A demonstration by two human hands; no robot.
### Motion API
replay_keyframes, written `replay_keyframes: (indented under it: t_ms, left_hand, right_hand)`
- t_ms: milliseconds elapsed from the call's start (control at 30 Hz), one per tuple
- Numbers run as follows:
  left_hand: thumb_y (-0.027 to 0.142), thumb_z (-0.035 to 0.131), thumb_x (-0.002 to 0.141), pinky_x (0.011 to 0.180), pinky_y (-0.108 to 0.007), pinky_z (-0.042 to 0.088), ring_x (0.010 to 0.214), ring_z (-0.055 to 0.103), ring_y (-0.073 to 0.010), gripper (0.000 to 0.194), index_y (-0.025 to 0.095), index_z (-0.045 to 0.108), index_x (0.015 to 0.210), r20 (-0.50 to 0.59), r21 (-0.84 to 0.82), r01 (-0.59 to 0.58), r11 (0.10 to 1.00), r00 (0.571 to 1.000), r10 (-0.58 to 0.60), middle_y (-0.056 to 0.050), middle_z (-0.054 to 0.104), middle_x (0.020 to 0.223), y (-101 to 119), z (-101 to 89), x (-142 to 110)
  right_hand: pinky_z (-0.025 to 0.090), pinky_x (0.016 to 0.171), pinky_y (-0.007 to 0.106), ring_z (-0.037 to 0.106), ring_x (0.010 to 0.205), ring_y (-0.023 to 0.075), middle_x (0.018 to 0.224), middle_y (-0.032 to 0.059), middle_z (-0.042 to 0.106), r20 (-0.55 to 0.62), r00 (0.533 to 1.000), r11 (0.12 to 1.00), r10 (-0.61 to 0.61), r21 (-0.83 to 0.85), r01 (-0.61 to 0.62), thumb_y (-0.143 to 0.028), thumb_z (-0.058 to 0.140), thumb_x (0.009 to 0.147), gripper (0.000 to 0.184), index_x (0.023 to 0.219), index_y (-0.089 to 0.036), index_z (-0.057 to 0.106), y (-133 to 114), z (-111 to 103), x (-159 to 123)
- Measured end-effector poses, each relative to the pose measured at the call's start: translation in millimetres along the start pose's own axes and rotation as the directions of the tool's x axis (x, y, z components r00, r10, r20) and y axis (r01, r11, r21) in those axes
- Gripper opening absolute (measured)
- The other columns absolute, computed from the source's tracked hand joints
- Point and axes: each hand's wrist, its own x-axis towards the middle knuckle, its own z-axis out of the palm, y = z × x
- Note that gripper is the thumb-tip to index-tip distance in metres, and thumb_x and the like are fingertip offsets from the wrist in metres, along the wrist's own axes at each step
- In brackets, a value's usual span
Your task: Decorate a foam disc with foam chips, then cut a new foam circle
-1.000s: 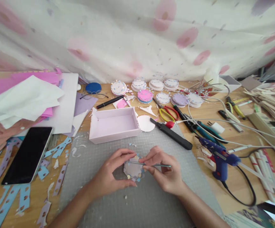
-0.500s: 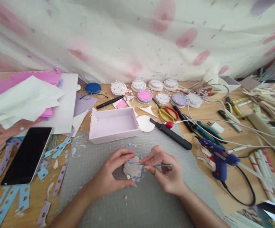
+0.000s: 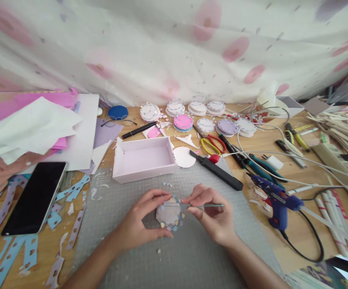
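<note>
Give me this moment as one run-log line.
left hand: holds pale disc by its edge | right hand: holds thin tool | below: gray mat | beyond: open pale box | right side: blue glue gun

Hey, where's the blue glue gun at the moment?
In the head view, the blue glue gun is on the right side, to the right of the right hand and just below the teal-handled pliers.

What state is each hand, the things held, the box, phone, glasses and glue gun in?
Left hand: gripping the disc's edge between thumb and fingers
Right hand: closed on the thin tool
Disc: held, small bits around its rim
Thin tool: held nearly level, tip over the disc
Box: open-topped
Phone: flat, screen dark
Glasses: unfolded
Glue gun: on its side; on or off, cannot tell
</note>
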Motion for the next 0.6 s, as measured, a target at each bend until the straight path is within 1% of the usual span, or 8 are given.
replay_keyframes:
  t_ms: [133,233,300,400,467,533,600]
  left_hand:
    - [0.042,0.081,0.068,0.1,-0.04,0.047,0.117,0.056,-0.0259,0.068,0.031,0.056,0.13,-0.016,0.006,-0.009,1.0,1.0,0.01,-0.01,0.057,0.126,1,-0.2,0]
    - [0.041,0.082,0.068,0.101,-0.038,0.046,0.119,0.055,-0.0249,0.068,0.03,0.056,0.129,-0.015,0.0,0.0,1.0,1.0,0.0,-0.01,0.057,0.127,4,-0.8,1]
    - [0.041,0.082,0.068,0.102,-0.038,0.045,0.119,0.055,-0.0251,0.067,0.029,0.056,0.129,-0.018,-0.003,0.001,1.0,1.0,-0.001,-0.01,0.057,0.127,5,-1.1,2]
    - [0.042,0.081,0.068,0.102,-0.039,0.045,0.119,0.055,-0.0262,0.066,0.027,0.057,0.128,-0.026,0.001,-0.002,1.0,1.0,0.002,-0.011,0.058,0.127,5,-0.9,1]
    - [0.042,0.081,0.068,0.102,-0.04,0.045,0.119,0.055,-0.0268,0.066,0.027,0.057,0.127,-0.029,0.009,0.003,1.0,1.0,-0.003,-0.012,0.058,0.128,4,-0.6,1]
    - [0.042,0.081,0.068,0.102,-0.04,0.045,0.119,0.055,-0.0269,0.066,0.026,0.057,0.127,-0.034,0.011,0.001,1.0,0.999,-0.001,-0.012,0.057,0.128,4,-0.2,0]
    - [0.042,0.081,0.068,0.101,-0.039,0.045,0.12,0.055,-0.0267,0.066,0.026,0.056,0.127,-0.041,0.003,-0.014,1.0,0.999,0.015,-0.012,0.057,0.128,3,0.1,0]
  right_hand:
    - [0.05,0.07,0.033,0.065,0.079,0.0183,0.083,0.0042,0.072,-0.145,0.981,0.978,0.127,0.183,-0.1,-0.021,0.071,0.082,0.01,0.085,-0.024,0.062,7,-3,1]
    - [0.049,0.074,0.03,0.065,0.084,0.0167,0.083,0.0011,0.069,-0.236,0.946,0.942,0.22,0.304,-0.143,-0.026,0.074,0.08,0.013,0.084,-0.024,0.062,12,-5,4]
    - [0.048,0.072,0.028,0.064,0.082,0.0158,0.083,-0.0001,0.066,-0.276,0.916,0.907,0.292,0.382,-0.174,-0.028,0.077,0.077,0.016,0.083,-0.023,0.063,13,-5,7]
    - [0.045,0.064,0.025,0.061,0.072,0.0121,0.082,-0.0015,0.065,-0.26,0.884,0.841,0.389,0.492,-0.226,-0.03,0.079,0.074,0.019,0.081,-0.023,0.063,14,-6,9]
    - [0.043,0.062,0.024,0.058,0.068,0.0108,0.082,-0.0017,0.066,-0.221,0.879,0.8,0.423,0.547,-0.247,-0.03,0.078,0.074,0.019,0.082,-0.023,0.062,15,-7,10]
    - [0.042,0.062,0.025,0.055,0.066,0.0107,0.083,-0.0016,0.067,-0.186,0.879,0.768,0.439,0.586,-0.26,-0.029,0.077,0.075,0.019,0.082,-0.024,0.061,17,-8,11]
    - [0.04,0.059,0.025,0.05,0.06,0.0099,0.083,-0.0015,0.067,-0.158,0.879,0.737,0.45,0.621,-0.266,-0.028,0.076,0.076,0.018,0.083,-0.024,0.06,19,-9,12]
